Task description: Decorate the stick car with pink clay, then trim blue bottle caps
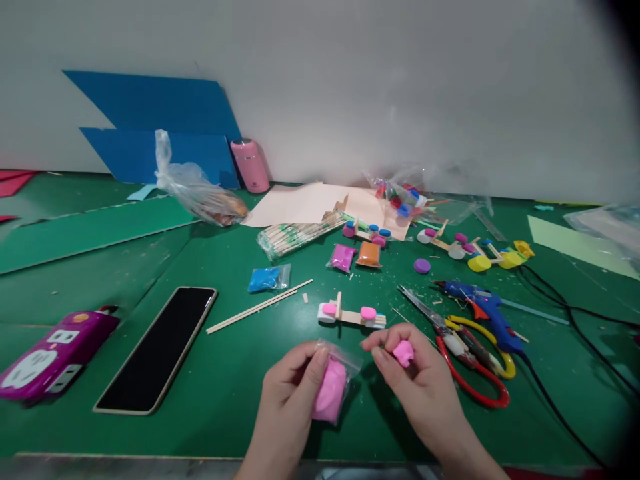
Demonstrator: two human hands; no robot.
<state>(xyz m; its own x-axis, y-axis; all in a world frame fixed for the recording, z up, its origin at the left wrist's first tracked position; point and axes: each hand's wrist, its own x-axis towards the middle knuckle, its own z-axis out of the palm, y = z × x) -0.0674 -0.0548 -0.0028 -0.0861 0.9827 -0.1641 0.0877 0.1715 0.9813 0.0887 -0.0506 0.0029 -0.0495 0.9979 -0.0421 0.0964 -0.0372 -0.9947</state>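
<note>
Near the front edge of the table, my left hand [295, 387] pinches a small clear bag of pink modelling clay [330, 392] between thumb and fingers. To its right, my right hand [415, 380] is closed around a small torn lump of pink clay [403, 353]. The two hands are apart. Just beyond them sits a little craft-stick car [354, 316] with pink and white wheels. Farther off lie sealed packets of blue clay [266, 279], purple clay [342, 257] and orange clay [369, 255].
Scissors [450, 340] and a blue glue gun [487, 307] with its cable lie at the right. A phone [157, 350] and a purple case [57, 353] are at the left. Thin wooden sticks [260, 307], a pink flask [250, 167] and other stick cars [367, 232] stand farther back.
</note>
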